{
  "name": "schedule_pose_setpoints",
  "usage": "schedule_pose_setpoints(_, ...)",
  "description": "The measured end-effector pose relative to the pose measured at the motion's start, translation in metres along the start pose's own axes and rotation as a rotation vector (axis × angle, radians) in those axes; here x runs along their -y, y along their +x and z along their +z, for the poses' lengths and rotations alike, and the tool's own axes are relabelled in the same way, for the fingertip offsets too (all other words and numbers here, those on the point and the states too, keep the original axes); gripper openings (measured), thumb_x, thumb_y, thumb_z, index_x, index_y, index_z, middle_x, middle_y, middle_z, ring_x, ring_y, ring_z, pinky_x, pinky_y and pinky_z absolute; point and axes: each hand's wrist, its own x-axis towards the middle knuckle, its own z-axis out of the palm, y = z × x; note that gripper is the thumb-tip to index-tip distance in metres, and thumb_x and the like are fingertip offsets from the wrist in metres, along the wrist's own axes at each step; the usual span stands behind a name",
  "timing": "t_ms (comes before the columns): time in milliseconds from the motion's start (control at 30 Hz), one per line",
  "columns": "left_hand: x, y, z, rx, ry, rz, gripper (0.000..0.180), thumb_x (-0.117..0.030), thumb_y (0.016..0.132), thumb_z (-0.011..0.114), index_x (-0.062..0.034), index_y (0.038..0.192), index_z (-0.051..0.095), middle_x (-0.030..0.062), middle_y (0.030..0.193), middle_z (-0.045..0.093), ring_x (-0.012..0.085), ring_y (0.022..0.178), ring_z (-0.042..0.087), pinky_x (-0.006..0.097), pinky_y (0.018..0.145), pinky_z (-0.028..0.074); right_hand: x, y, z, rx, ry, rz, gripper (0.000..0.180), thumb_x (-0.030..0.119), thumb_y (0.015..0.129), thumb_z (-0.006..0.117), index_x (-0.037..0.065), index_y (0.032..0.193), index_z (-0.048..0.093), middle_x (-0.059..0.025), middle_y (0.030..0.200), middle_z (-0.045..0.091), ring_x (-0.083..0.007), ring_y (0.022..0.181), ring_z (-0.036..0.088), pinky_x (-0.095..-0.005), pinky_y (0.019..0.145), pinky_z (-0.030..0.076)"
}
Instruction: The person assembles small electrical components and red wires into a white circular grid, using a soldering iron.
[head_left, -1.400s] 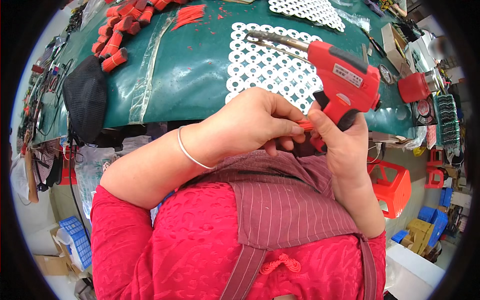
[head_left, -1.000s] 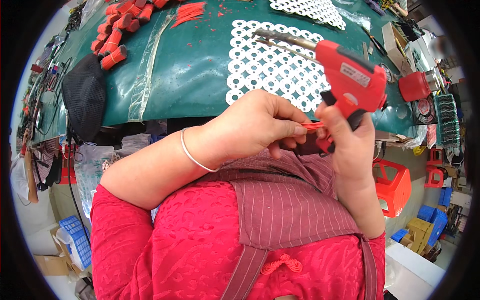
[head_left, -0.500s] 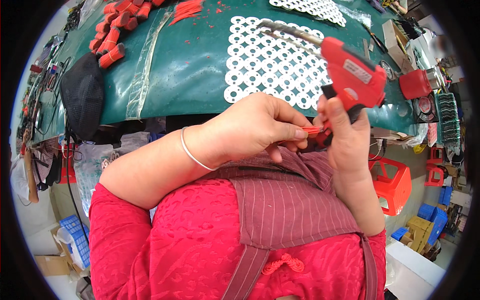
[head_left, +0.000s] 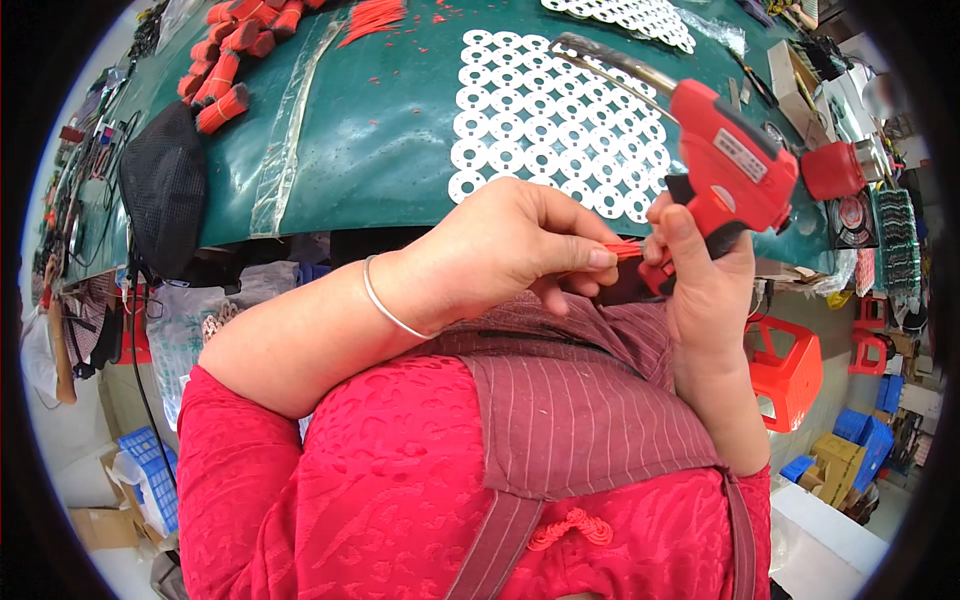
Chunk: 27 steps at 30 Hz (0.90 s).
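Between the thumb and fingers of my left hand (head_left: 530, 245) a few short red wires (head_left: 627, 249) are pinched, their tips pointing right. My right hand (head_left: 705, 285) is wrapped round the handle of a red soldering gun (head_left: 738, 155). Its long metal tip and a thin guide tube reach up and left, over a grid of white ring-shaped boards (head_left: 540, 131) on the green-covered table (head_left: 370, 150). The wire tips come close to the fingers of my right hand; whether they touch cannot be made out.
Bundles of red wire (head_left: 222, 108) and a loose pile of red wires (head_left: 374, 20) lie at the far left. A black mesh cap (head_left: 163, 190) sits at the left table edge. More white boards (head_left: 640, 18) are at the back. A red stool (head_left: 790, 372) stands at right.
My right hand and the soldering gun have shifted a little to the right, the tip moving off to the right too. My left hand keeps its pinch on the red wires, almost unmoved.
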Motion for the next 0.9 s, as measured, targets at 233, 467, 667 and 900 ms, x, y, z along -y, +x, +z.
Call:
schedule_pose_setpoints(233, 0.008, 0.003, -0.003, -0.033, -0.034, 0.074, 0.017, -0.009, 0.090, 0.066, 0.0028, 0.102, 0.066, 0.0098, 0.088, 0.070, 0.0126, 0.076, 0.067, 0.023, 0.058, 0.055, 0.009, -0.012, 0.010, 0.116, -0.178, -0.060, 0.025, -0.002, 0.083, 0.072, -0.002, 0.106, 0.062, -0.0077, 0.096, 0.067, -0.0100, 0.076, 0.063, -0.0238, 0.068, 0.052)
schedule_pose_setpoints(467, 0.008, 0.001, -0.002, -0.037, -0.001, 0.080, 0.018, -0.010, 0.092, 0.065, 0.0030, 0.103, 0.066, 0.0097, 0.089, 0.070, 0.0118, 0.075, 0.067, 0.023, 0.061, 0.055, 0.010, -0.020, 0.014, 0.085, -0.242, -0.056, 0.022, -0.006, 0.086, 0.067, -0.005, 0.107, 0.061, -0.0091, 0.093, 0.069, -0.0142, 0.082, 0.068, -0.0269, 0.073, 0.056)
schedule_pose_setpoints(667, 0.008, -0.003, -0.006, -0.008, 0.138, 0.091, 0.020, -0.009, 0.094, 0.060, 0.0039, 0.108, 0.067, 0.0101, 0.092, 0.071, 0.0105, 0.076, 0.065, 0.024, 0.067, 0.054, 0.011, -0.021, 0.018, 0.153, -0.358, -0.173, 0.019, -0.005, 0.086, 0.066, -0.005, 0.105, 0.062, -0.0076, 0.091, 0.069, -0.0124, 0.079, 0.067, -0.0263, 0.072, 0.055)
schedule_pose_setpoints(900, 0.012, -0.001, -0.005, -0.011, 0.046, 0.138, 0.021, -0.009, 0.093, 0.059, 0.0026, 0.108, 0.066, 0.0061, 0.090, 0.069, 0.0093, 0.078, 0.064, 0.023, 0.069, 0.053, 0.007, -0.024, 0.020, 0.101, -0.233, -0.114, 0.019, -0.006, 0.086, 0.067, -0.004, 0.104, 0.063, -0.0074, 0.092, 0.070, -0.0123, 0.080, 0.067, -0.0257, 0.073, 0.055)
